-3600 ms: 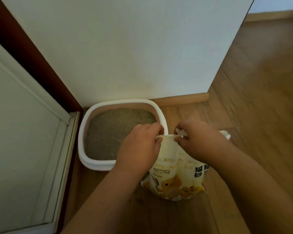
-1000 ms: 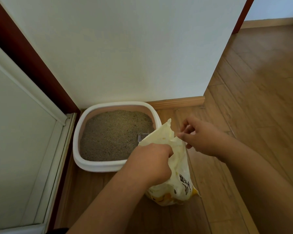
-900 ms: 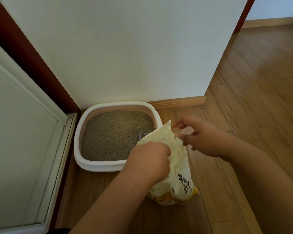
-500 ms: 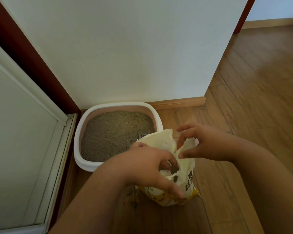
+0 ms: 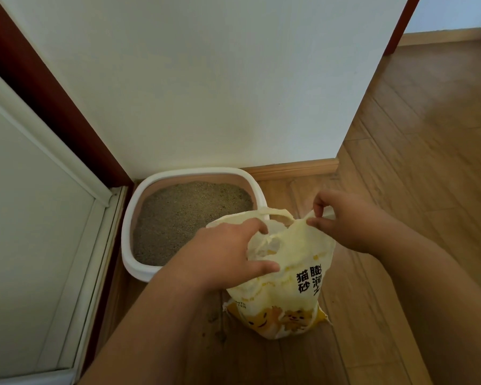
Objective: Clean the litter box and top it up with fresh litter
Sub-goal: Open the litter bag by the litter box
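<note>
Since half a second ago, both hands have pulled the bag mouth wider apart; the opening now gapes between them.

Litter bag: pale yellow, crumpled upper part, black characters on the side, cartoon print near the base. It stands upright on the wooden floor, touching the near right corner of the litter box.

Litter box: white rim, pinkish inner wall, set in the corner against the wall and beside a white door frame. Grey-brown litter fills it fairly evenly.

Left hand: fingers curled over the near left edge of the bag mouth, thumb laid across the outer face, gripping the plastic. Right hand: thumb and forefinger pinched on the far right edge of the mouth, other fingers loosely bent.

A few dark crumbs lie on the floor by the bag's left base. Bag contents cannot be made out. Left hand hides the box's near right corner.
</note>
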Motion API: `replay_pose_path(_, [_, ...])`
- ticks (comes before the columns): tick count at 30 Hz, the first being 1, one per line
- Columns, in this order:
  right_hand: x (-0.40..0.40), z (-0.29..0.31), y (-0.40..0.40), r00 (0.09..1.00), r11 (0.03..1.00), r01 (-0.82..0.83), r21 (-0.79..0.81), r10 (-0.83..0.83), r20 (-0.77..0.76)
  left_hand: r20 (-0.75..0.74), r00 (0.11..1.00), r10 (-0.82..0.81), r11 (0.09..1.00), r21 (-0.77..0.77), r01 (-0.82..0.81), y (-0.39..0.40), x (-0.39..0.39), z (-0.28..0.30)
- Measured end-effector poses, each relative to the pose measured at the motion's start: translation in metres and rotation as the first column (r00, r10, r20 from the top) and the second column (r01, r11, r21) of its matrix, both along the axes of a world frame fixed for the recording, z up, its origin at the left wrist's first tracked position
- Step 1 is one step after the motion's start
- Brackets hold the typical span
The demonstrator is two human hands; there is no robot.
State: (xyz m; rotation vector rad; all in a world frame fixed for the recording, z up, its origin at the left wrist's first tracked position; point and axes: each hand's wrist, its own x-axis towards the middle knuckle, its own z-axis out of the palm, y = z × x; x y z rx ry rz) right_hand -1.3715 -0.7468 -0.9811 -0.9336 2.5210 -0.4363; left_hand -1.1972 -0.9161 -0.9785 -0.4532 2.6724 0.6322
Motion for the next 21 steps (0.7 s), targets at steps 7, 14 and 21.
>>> replay_pose_path(7, [0.0,0.001,0.0,1.0,1.0,0.009,0.017,-0.009,0.023,-0.119,0.992,-0.041,0.972,-0.233,0.012,0.036,-0.017,-0.01])
replay_pose_path(14, [-0.003,0.002,0.003,0.998,0.999,-0.048,0.007,0.047,0.034,-0.269,0.963,0.019,0.949,-0.298,-0.102,0.045,-0.031,-0.019])
replay_pose_path(21, [-0.004,-0.002,0.007,0.995,0.99,-0.011,-0.138,0.025,0.099,-0.384,0.923,0.003,0.963,-0.249,-0.107,0.068,-0.042,-0.025])
